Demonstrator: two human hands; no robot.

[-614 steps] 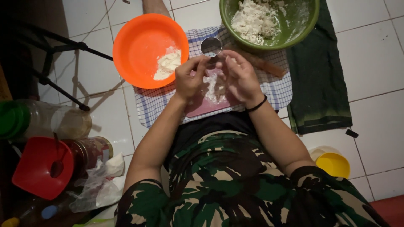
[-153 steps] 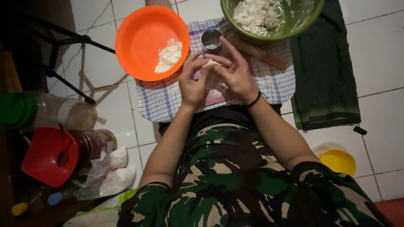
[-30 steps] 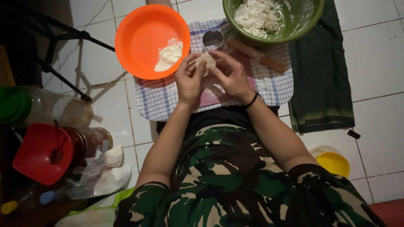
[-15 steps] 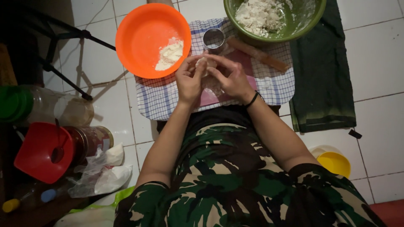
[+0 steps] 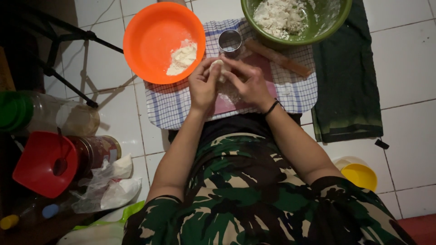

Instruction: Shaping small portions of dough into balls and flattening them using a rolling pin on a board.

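Observation:
My left hand (image 5: pixel 202 86) and my right hand (image 5: pixel 247 83) meet over a pink board (image 5: pixel 227 103) on a blue checked cloth (image 5: pixel 169 107). Both pinch a small pale piece of dough (image 5: pixel 218 67) between their fingertips. A round metal cutter (image 5: pixel 230 41) stands just beyond the dough. A wooden rolling pin (image 5: pixel 278 57) lies to the right of it. An orange bowl (image 5: pixel 147 41) with some flour sits at the upper left. A green bowl (image 5: pixel 334 20) holding crumbly dough is at the top right.
A dark green cloth (image 5: pixel 347 86) lies on the tiled floor at right. A yellow lid (image 5: pixel 360 174) sits near my right knee. At left are a red funnel (image 5: pixel 38 163), clear jars (image 5: pixel 59 119), plastic bags (image 5: pixel 111 186) and a black stand (image 5: pixel 68 41).
Over the last second my hands have stayed together over the board, working the dough piece with small finger movements. Nothing else has moved.

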